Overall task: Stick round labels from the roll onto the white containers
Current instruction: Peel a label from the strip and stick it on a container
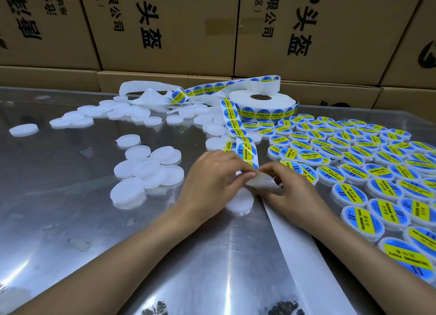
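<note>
Between both hands' grip (pixel 256 173), label strip (pixel 245 149) above a white container (pixel 240 202).

Label roll (pixel 262 102) lying flat, strip (pixel 232 123) trailing, bare white containers (pixel 146 168) left, labelled containers (pixel 354 158) right

Shiny metal table (pixel 70 208) bears white containers (pixel 146 170), label roll (pixel 262 102)

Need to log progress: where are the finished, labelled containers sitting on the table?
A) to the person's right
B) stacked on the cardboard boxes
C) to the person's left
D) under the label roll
A: the blue-and-yellow labelled containers fill the table's right side, while the plain white containers lie to the left of both hands.
</note>
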Motion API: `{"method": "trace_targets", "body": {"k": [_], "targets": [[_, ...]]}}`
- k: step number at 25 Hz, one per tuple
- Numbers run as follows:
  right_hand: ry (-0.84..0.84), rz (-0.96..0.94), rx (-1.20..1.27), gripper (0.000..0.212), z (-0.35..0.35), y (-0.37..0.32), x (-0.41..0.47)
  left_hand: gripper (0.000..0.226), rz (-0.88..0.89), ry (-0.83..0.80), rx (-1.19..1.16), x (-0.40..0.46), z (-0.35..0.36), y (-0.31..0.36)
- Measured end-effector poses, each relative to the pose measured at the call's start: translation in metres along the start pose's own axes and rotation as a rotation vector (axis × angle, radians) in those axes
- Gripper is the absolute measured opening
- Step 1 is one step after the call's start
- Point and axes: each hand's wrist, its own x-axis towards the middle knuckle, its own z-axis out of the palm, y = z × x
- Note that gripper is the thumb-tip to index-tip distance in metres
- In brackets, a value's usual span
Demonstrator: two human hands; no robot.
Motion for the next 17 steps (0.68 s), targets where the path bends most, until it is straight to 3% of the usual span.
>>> {"method": "trace_targets", "body": {"k": [4, 6, 12, 15, 17], "targets": [[0.011, 0.017, -0.056, 0.052, -0.002, 0.002, 0.000, 0.004, -0.235, 0.220, -0.206, 0.008, -0.013, -0.004], [0.002, 0.018, -0.008, 0.066, -0.005, -0.001, -0.002, 0.004, -0.291, 0.256, -0.261, 0.011, -0.018, -0.005], [0.158, -0.044, 0.190, 0.045, -0.014, -0.019, -0.003, 0.005, -0.265, 0.171, -0.307, 0.008, -0.018, -0.001], [0.096, 0.085, 0.439, 0.057, -0.015, -0.026, -0.003, 0.012, -0.200, 0.087, -0.305, 0.006, -0.014, 0.001], [-0.012, 0.053, 0.484, 0.062, -0.013, -0.024, -0.001, 0.025, -0.178, 0.047, -0.290, 0.005, -0.012, 0.001]]}}
